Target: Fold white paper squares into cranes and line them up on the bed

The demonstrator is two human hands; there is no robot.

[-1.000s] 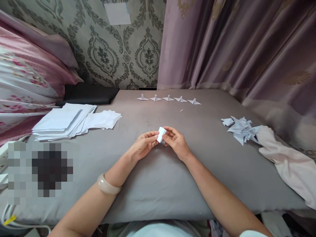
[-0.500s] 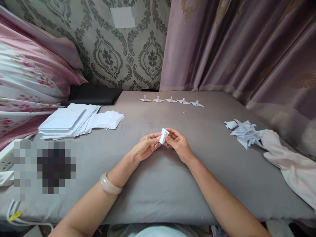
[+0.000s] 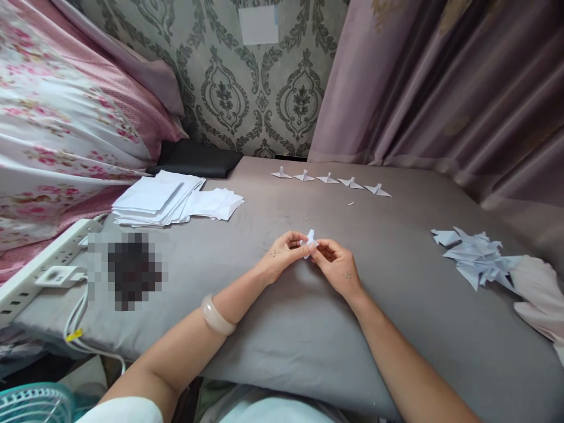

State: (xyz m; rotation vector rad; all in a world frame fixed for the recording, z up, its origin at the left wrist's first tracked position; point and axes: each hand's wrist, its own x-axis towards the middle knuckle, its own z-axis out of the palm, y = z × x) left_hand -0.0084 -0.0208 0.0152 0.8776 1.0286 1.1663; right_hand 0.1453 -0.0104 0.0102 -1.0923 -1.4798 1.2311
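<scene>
Grey cloth [image 3: 282,335] beneath, and my left grip [image 3: 281,255] and right grip [image 3: 340,268] pinch the folded paper [image 3: 311,236] between them: compact block a second ago, pointed now, so shaping looks further along.

The grey cloth-covered worktop [image 3: 282,346] bears a paper stack [image 3: 147,194], smaller sheets [image 3: 218,203], five folded figures in a row [image 3: 327,178], and a heap of folded paper [image 3: 478,257].

A gray wall [image 3: 262,76] papered with dark leafy medallions stands behind a broad cloth-covered surface [image 3: 273,352], a pale rectangle [image 3: 258,26] high on the wall, mauve curtains [image 3: 440,100] hanging in softly lit folds at right, floral fabric [image 3: 53,106] draping at left.
</scene>
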